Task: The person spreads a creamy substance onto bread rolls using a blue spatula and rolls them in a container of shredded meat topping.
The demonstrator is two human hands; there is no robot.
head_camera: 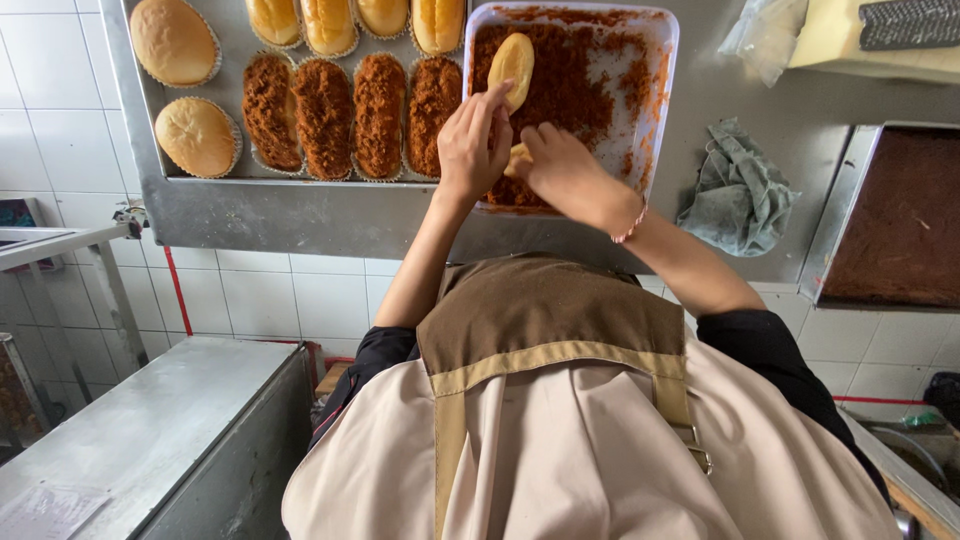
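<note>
**Bun going into the floss crumbs**

The left hand (473, 140) grips a plain oblong bun (511, 68) over the white tub (668, 60) of red-brown crumbs at twelve o'clock; the right hand (565, 172) pinches a small pale piece beside it. Judged: coating step, calling for a press and roll. Four coated buns (350, 115) sit at eleven on the steel tray (260, 215); a grey cloth (738, 195) lies at two on the steel counter; white tiled wall below.
</note>
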